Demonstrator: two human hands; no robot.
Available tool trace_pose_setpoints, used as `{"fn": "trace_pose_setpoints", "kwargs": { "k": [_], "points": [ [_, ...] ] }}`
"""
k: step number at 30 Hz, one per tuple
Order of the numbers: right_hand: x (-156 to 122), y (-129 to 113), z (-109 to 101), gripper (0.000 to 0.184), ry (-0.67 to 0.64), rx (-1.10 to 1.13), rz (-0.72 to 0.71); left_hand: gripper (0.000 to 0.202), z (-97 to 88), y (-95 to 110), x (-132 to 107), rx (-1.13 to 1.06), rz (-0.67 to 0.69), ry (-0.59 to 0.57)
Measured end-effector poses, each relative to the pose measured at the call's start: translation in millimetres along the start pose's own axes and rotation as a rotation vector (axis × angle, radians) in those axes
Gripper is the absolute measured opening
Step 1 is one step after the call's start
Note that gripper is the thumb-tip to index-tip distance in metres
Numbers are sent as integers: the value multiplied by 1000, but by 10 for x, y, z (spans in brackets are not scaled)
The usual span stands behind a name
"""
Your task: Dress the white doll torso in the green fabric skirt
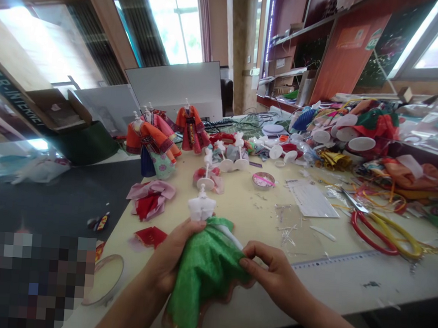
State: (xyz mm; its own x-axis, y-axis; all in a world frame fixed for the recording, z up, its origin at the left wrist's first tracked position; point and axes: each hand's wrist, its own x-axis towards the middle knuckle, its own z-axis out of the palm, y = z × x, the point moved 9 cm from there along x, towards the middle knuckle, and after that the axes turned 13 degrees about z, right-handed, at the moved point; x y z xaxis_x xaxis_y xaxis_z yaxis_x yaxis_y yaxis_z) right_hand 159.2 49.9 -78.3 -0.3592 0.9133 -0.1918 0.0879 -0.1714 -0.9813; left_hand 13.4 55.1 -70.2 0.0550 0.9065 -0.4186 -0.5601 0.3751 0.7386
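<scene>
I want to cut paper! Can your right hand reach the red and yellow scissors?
Probably yes: your right hand is nearest the scissors, only a ruler between, but it's pinching the green skirt.

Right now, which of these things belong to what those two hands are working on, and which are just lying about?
In use:
left hand
right hand
green glittery skirt
white dress form

Lying about:
orange costume on a stand
pink and red cloth
red-and-yellow-handled scissors
metal ruler
</scene>
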Motion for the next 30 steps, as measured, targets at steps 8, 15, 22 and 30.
{"fn": "trace_pose_setpoints", "kwargs": {
  "k": [8,15,22,30],
  "points": [
    [-93,5,62,20,28,-57,-14,33,-38,-49,23,10,-25,33],
    [-137,-151,-26,16,102,-309,-157,32,-29,-58,27,4,-47,7],
    [-60,-515,-215,10,394,-544,-524,30,-9,-30,-14,11,-47,33],
    [140,-676,147,19,341,-847,-655,26,63,-47,-12,-27,-49,-1]
  ]
}}
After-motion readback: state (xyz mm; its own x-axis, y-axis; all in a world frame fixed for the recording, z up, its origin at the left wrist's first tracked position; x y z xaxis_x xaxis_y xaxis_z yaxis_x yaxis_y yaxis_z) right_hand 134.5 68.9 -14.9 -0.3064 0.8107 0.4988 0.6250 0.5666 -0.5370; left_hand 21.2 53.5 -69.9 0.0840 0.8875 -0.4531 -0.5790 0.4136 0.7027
